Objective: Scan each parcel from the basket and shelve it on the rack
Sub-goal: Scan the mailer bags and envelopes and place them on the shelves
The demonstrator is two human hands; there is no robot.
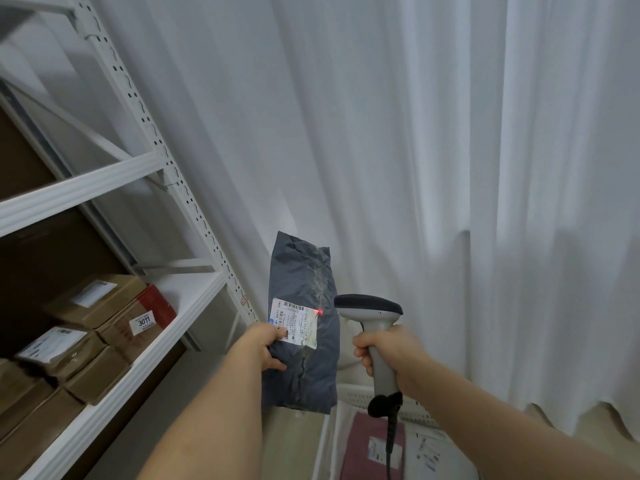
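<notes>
A white pleated curtain [415,133] is hung across the whole background, its hem bunched in folds near the pale floor [298,441]. A soft shadow is cast on the curtain at the right.

A parcel [304,320] is held upright at the centre, with the left hand [265,346] gripping its edge at 9 o'clock. The scanner [372,327] sits just beside it at 3 o'clock, in the right hand [384,351]. The rack [104,181] stands at 9 o'clock, boxes [93,327] on its shelf. The basket [346,403] lies at 6 o'clock, below the scanner, with parcels inside. A curtain [415,133] hangs behind everything.
</notes>
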